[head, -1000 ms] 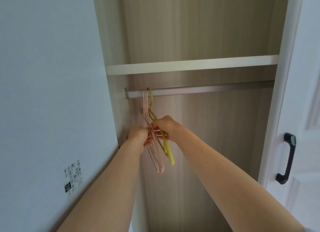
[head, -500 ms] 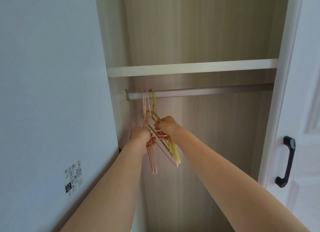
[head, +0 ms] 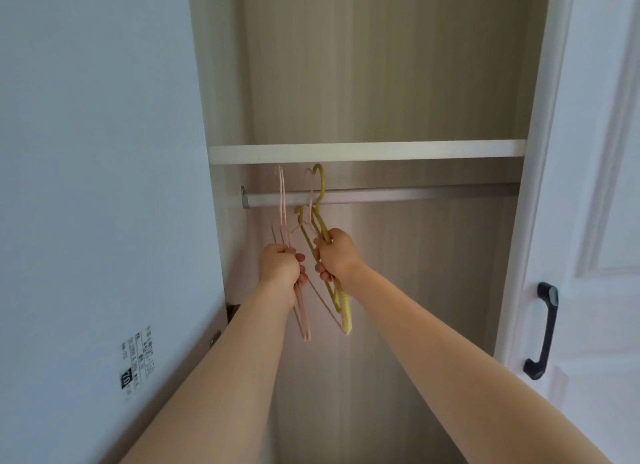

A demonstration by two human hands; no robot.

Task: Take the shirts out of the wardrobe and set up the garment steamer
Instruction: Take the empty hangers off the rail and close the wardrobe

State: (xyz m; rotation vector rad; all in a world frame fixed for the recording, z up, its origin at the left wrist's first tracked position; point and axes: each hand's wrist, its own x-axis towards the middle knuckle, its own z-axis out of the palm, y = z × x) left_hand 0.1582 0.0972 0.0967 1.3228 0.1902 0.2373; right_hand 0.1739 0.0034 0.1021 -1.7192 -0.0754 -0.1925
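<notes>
Both arms are up inside the wardrobe [head: 381, 82], and there's not a shirt in sight, only bare hangers at the left end of the rail [head: 398, 197]. The left hand [head: 281, 266] has its fingers [head: 300, 258] curled tight round the pink hangers [head: 282, 200], whose hooks stand above the rail. The right hand [head: 337, 255] is clenched on the yellow hangers [head: 320, 189], with another thin pink one caught in the same bunch.

Here's the danger: those hooks sit high, right under the white shelf [head: 367, 150]. Pull outward too early, I reckon, and a hook snags the rail or knocks the shelf edge. The bundles also hang close together, so the wires could tangle and one might slip from the grip.

The count: two hands, one rail, one shelf. Yellow hangers, two hooks showing. Pink ones, at least three; they overlap too much to be sure. One dark door handle [head: 542, 330] at the right. No steamer anywhere in view.
</notes>
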